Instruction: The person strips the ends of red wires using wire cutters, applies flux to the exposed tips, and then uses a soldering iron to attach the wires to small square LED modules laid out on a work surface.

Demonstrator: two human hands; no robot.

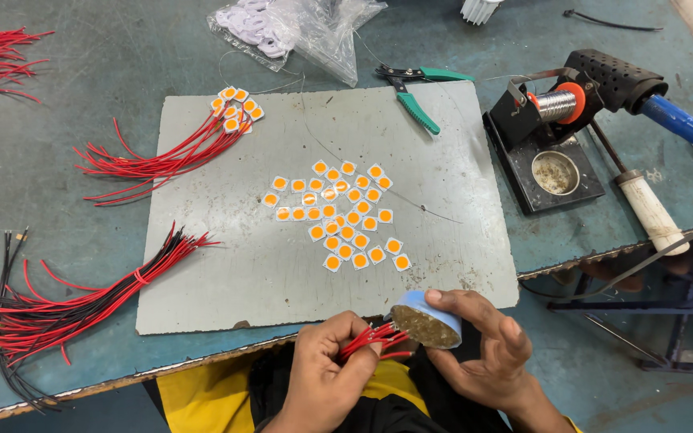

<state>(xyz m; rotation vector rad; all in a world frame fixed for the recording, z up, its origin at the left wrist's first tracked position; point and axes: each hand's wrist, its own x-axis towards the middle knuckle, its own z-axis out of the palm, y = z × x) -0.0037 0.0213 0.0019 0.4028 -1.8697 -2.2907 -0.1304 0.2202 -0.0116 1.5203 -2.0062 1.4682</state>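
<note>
Red wire ends (374, 337) pinched in the left hand (322, 373) dip into a blue flux tin (427, 319) gripped by the right hand (487, 353); beyond both hands, loose orange chips (338, 215) lie unwired, few wired.

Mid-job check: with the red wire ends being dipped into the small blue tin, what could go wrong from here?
1. The round blue tin of brownish paste is tilted in the right hand above the lap, off the table; it could slip or spill.
2. The thin red wires bunched in the left hand may fan out and coat unevenly.
3. The small square orange-centred chips lie loose on the grey board; a stray sleeve could scatter them.
</note>
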